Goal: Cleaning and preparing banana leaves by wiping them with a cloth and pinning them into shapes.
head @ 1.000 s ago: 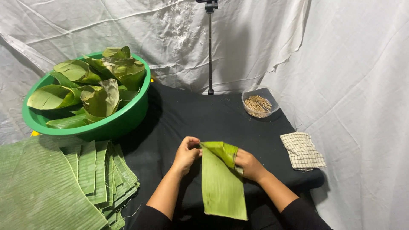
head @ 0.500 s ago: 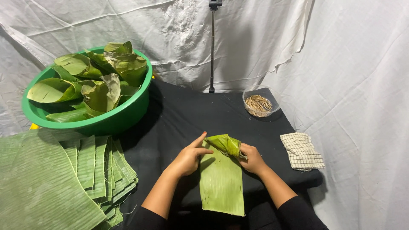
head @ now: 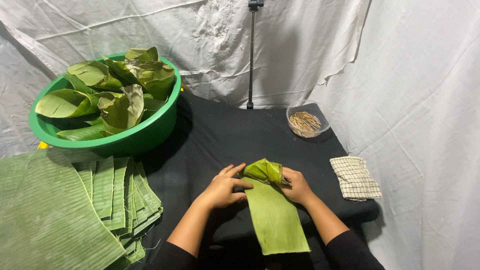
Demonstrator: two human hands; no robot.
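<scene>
Both hands, left hand and right hand, are gripping the folded far end of a thin, pliable, tear-prone banana leaf strip lying on the black surface, best held at that fold.

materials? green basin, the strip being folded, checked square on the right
Green basin: looks like moulded plastic, smooth with a slight sheen. Strip under both hands: banana leaf by the look, matte green with fine parallel ribs. Checked square: woven cloth, probably cotton, soft folded edges and a grid weave.
</scene>
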